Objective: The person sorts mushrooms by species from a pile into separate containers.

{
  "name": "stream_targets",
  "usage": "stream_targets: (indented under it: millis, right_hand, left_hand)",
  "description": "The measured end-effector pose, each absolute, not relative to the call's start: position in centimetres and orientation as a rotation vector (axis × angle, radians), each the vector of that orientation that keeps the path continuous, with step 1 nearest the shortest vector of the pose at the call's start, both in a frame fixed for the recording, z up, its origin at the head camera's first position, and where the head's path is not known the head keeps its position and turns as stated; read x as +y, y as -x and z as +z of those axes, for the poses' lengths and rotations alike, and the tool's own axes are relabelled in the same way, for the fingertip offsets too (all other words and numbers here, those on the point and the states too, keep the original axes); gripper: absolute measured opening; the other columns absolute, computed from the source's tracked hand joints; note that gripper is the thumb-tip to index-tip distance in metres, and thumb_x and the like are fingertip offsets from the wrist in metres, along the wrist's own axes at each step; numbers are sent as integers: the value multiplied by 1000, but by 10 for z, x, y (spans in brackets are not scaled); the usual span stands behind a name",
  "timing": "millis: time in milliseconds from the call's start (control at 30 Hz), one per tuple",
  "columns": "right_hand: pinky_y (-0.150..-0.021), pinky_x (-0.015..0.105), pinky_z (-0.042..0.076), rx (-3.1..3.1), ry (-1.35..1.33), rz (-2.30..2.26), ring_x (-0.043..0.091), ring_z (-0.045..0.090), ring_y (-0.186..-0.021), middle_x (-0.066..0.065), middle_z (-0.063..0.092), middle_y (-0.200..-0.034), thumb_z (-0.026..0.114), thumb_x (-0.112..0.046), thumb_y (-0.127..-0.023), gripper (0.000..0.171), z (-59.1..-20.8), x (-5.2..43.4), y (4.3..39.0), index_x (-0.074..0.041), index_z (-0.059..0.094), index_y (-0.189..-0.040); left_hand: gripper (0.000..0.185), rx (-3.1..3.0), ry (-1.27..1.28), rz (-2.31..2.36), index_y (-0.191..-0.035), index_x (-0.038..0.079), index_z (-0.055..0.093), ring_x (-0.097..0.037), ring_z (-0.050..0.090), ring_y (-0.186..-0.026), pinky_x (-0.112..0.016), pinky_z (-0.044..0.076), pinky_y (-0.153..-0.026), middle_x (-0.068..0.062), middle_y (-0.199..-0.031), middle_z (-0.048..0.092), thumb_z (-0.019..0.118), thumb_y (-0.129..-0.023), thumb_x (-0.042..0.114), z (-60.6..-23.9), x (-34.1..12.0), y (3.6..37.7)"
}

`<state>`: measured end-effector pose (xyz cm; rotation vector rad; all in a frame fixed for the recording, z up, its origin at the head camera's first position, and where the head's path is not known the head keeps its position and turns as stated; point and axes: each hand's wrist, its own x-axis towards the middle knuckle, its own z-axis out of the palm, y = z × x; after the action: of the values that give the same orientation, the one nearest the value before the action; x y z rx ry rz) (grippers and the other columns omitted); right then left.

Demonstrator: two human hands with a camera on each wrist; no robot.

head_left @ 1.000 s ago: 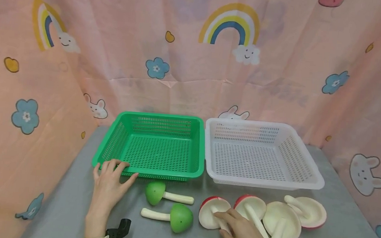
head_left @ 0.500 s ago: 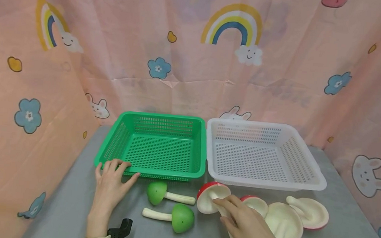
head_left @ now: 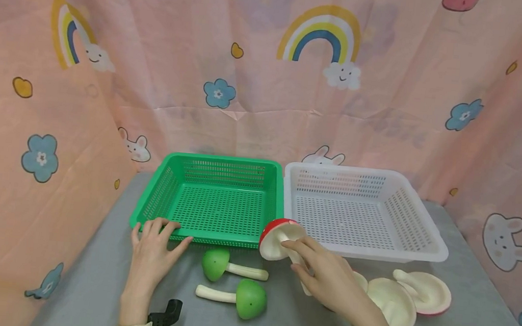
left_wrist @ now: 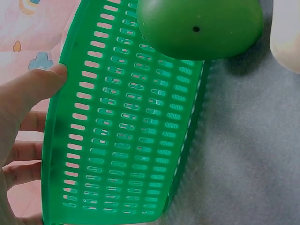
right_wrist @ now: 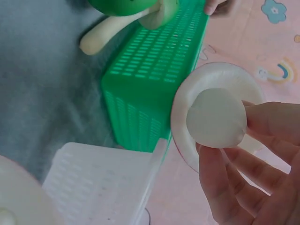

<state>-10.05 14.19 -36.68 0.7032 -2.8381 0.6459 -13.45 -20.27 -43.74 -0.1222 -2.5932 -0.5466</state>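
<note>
My right hand point(head_left: 330, 278) pinches the pale stem point(right_wrist: 216, 119) of a red-capped toy mushroom point(head_left: 275, 243). It hangs in front of the two baskets, near the corner where they meet, pale underside facing me. At the left end of the green basket point(head_left: 227, 241), my left hand point(head_left: 148, 259) grips the front rim; the left wrist view has the thumb point(left_wrist: 49, 79) outside and the fingers behind the rim. Two green-capped toy mushrooms lie below that basket: one cap point(head_left: 215, 264) points left, the other cap point(head_left: 251, 299) right.
A white basket point(head_left: 373, 252) stands right beside the green one. Before it lie more red-capped mushrooms: one point(head_left: 425, 293) at far right, another point(head_left: 392, 304) next to it, and one partly hidden behind my right hand. A patterned pink curtain point(head_left: 254, 126) hangs behind the grey tabletop point(head_left: 95, 283).
My right hand has lifted the red-capped mushroom off the table and carried it forward and slightly left, up to the baskets' front. The left hand keeps its place on the green basket's rim.
</note>
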Motion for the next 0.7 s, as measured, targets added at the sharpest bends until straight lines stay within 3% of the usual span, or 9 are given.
stream_targets:
  millis: [700]
  right_hand:
    - [-48, 20, 38, -2848, -817, 688, 4, 50, -62, 0, 57, -135, 65, -15, -89, 39, -344, 97, 167, -22, 61, -127]
  left_hand:
    - [39, -2597, 117, -525, -105, 10, 68, -35, 50, -107, -67, 19, -108, -11, -104, 61, 80, -77, 35, -437, -203, 134]
